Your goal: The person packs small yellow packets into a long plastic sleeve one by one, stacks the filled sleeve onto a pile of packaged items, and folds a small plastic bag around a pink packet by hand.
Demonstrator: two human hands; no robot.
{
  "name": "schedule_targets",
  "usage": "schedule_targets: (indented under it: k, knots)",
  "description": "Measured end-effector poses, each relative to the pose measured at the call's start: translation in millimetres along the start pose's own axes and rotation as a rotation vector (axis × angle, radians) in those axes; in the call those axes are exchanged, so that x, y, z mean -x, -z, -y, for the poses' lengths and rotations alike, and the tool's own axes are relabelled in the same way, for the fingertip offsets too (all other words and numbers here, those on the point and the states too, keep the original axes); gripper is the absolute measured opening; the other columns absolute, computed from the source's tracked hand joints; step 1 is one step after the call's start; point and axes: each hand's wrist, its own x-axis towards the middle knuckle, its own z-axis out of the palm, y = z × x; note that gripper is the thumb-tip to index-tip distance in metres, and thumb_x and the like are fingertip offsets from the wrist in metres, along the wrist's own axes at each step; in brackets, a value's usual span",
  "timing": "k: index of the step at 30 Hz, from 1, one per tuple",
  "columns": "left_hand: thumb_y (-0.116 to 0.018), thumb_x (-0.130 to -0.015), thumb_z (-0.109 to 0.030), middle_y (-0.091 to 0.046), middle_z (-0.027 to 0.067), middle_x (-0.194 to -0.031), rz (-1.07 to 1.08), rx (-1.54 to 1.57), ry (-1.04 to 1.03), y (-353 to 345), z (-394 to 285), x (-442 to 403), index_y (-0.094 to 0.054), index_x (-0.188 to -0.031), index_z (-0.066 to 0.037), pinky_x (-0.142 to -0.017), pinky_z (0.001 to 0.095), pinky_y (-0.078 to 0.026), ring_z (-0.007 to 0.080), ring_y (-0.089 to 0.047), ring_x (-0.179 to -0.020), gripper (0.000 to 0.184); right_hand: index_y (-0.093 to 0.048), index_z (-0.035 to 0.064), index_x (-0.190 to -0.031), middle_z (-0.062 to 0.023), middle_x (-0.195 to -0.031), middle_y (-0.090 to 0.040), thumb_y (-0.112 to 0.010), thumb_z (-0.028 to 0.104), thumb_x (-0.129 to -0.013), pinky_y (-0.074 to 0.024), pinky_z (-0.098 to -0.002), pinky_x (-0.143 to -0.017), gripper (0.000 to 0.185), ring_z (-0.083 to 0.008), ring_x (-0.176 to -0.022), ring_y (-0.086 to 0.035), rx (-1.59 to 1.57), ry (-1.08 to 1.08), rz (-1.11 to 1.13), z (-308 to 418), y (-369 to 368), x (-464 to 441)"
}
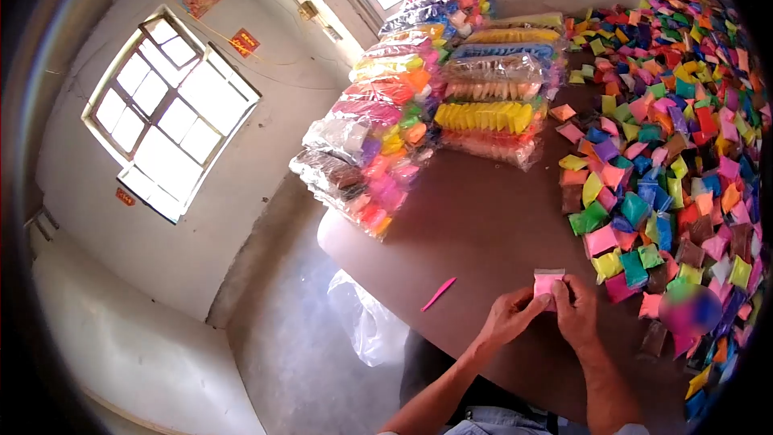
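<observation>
Both hands meet over the near part of the brown table [475, 217], pinching one small pink packet [548, 277] with a clear top edge. My left hand [515, 316] grips its lower left side, thumb on the face. On the right side, my right hand [576, 310] closes its thumb and fingers on the same packet. The packet's lower part is hidden behind the thumbs. Left of the hands, a slim pink plastic tool [439, 294] lies flat on the table.
A large heap of small coloured packets [644, 185] covers the table's right side. Long clear bags filled with packets [378, 129] are stacked at the far left, beside more filled bags [491, 117]. A clear plastic bag [366, 322] hangs by the table's left edge.
</observation>
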Motion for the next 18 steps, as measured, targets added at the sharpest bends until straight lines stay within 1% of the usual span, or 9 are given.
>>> schedule_targets:
  k: [2, 4, 6, 8, 10, 12, 16, 17, 18]
  knots:
    - [-0.067, -0.105, -0.033, -0.061, -0.0031, -0.086, 0.017, -0.023, 0.121, 4.5, 5.4, -1.0, -0.071, -0.104, 0.002, -0.068, 0.0256, -0.043, 0.0057, -0.053, -0.082, 0.035, -0.066, -0.0020, -0.097, -0.0197, -0.080, -0.067, -0.064, 0.023, -0.104, -0.0510, -0.0375, -0.066, 0.026, -0.0220, -0.071, -0.065, 0.003, -0.031, 0.020, 3.3, 0.0, 0.1]
    - [-0.066, -0.106, -0.032, -0.061, -0.0035, -0.086, 0.000, 0.000, 0.109, 6.2, 7.1, 1.8, -0.071, -0.104, 0.002, -0.068, 0.0254, -0.042, 0.0052, -0.052, -0.082, 0.034, -0.066, -0.0019, -0.097, -0.0192, -0.080, -0.067, -0.064, 0.023, -0.103, -0.0509, -0.0373, -0.065, 0.025, -0.0204, -0.072, -0.064, 0.002, -0.063, 0.043, 7.4, -0.4, -0.2]
    - [-0.066, -0.106, -0.031, -0.061, -0.0039, -0.086, -0.013, 0.021, 0.094, 6.0, 6.1, 3.6, -0.071, -0.104, 0.002, -0.068, 0.0252, -0.042, 0.0048, -0.052, -0.082, 0.033, -0.065, -0.0018, -0.097, -0.0187, -0.079, -0.066, -0.065, 0.021, -0.103, -0.0509, -0.0373, -0.065, 0.024, -0.0182, -0.072, -0.064, 0.019, -0.068, 0.132, 12.5, 0.9, 0.0]
    - [-0.065, -0.107, -0.031, -0.057, -0.0023, -0.081, -0.075, 0.096, 0.020, 2.1, 0.9, 6.0, -0.068, -0.097, 0.002, -0.062, 0.0275, -0.040, 0.0063, -0.049, -0.076, 0.034, -0.064, -0.0010, -0.099, -0.0196, -0.081, -0.066, -0.065, 0.021, -0.103, -0.0513, -0.0384, -0.065, 0.022, -0.0190, -0.073, -0.066, 0.061, -0.076, 0.155, 20.7, 2.9, -1.9]
    - [-0.065, -0.107, -0.030, -0.060, -0.0037, -0.083, -0.074, 0.170, 0.042, 0.1, -5.5, 9.7, -0.070, -0.099, 0.001, -0.063, 0.0255, -0.041, 0.0051, -0.052, -0.077, 0.032, -0.064, -0.0005, -0.100, -0.0199, -0.082, -0.066, -0.065, 0.021, -0.103, -0.0515, -0.0391, -0.066, 0.022, -0.0199, -0.073, -0.065, 0.067, -0.052, 0.124, 10.1, 0.5, 1.4]
    - [-0.067, -0.106, -0.028, -0.063, -0.0044, -0.086, -0.119, 0.228, 0.175, 0.3, -16.0, 12.3, -0.073, -0.102, 0.000, -0.064, 0.0232, -0.043, 0.0041, -0.055, -0.079, 0.028, -0.064, -0.0002, -0.104, -0.0201, -0.083, -0.066, -0.065, 0.023, -0.103, -0.0514, -0.0391, -0.066, 0.023, -0.0203, -0.073, -0.064, 0.080, -0.084, 0.125, 9.3, 2.5, -0.8]
    - [-0.069, -0.105, -0.026, -0.065, -0.0035, -0.084, -0.144, 0.135, 0.126, 2.6, -5.4, 13.9, -0.074, -0.102, -0.001, -0.064, 0.0227, -0.046, 0.0043, -0.057, -0.075, 0.026, -0.065, -0.0002, -0.109, -0.0198, -0.083, -0.065, -0.064, 0.026, -0.104, -0.0510, -0.0384, -0.067, 0.027, -0.0193, -0.073, -0.063, -0.033, -0.127, 0.119, 15.4, 3.4, -2.3]
    - [-0.069, -0.105, -0.026, -0.066, -0.0025, -0.082, -0.150, 0.153, 0.112, 2.4, -2.4, 11.7, -0.074, -0.101, 0.000, -0.064, 0.0235, -0.047, 0.0052, -0.058, -0.073, 0.027, -0.064, -0.0002, -0.108, -0.0199, -0.083, -0.066, -0.064, 0.025, -0.104, -0.0511, -0.0394, -0.067, 0.026, -0.0242, -0.072, -0.065, -0.001, -0.089, 0.106, 8.4, 1.1, -2.2]
    - [-0.069, -0.105, -0.026, -0.066, -0.0025, -0.082, -0.135, 0.156, 0.122, 3.0, -5.2, 10.8, -0.074, -0.101, 0.000, -0.064, 0.0235, -0.047, 0.0052, -0.058, -0.073, 0.027, -0.064, -0.0002, -0.108, -0.0199, -0.083, -0.066, -0.064, 0.025, -0.104, -0.0511, -0.0394, -0.067, 0.026, -0.0242, -0.072, -0.065, 0.006, -0.104, 0.096, 10.7, 1.8, -3.5]
